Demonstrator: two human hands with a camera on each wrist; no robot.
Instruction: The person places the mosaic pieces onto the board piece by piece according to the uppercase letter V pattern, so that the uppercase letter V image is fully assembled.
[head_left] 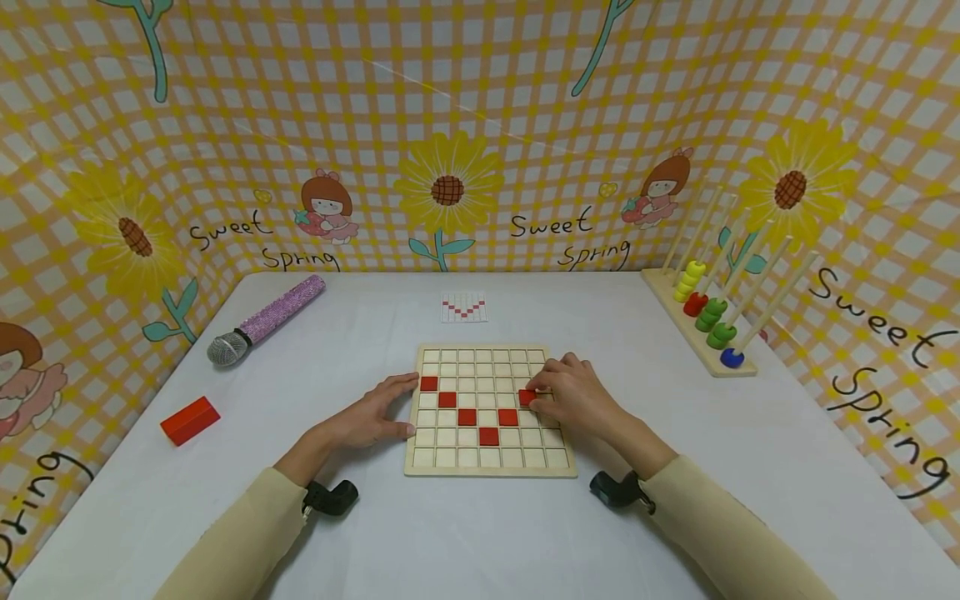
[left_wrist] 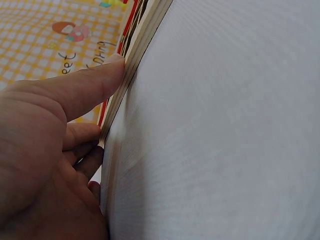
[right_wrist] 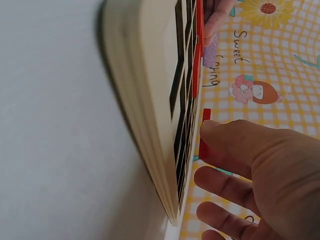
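Note:
A square wooden grid board lies on the table, with several red tiles set in its cells in a slanting line that turns back up at the right. At the board's left edge is my left hand, its thumb and fingertips touching the side, as the left wrist view also shows. My right hand pinches a red square tile between thumb and finger over the right part of the board. In the right wrist view this tile stands slightly apart from the grid surface.
Behind the board lies a small pattern card with a red V of squares. To the left are a glittery microphone and a red block. A wooden peg stand with coloured beads stands at the right.

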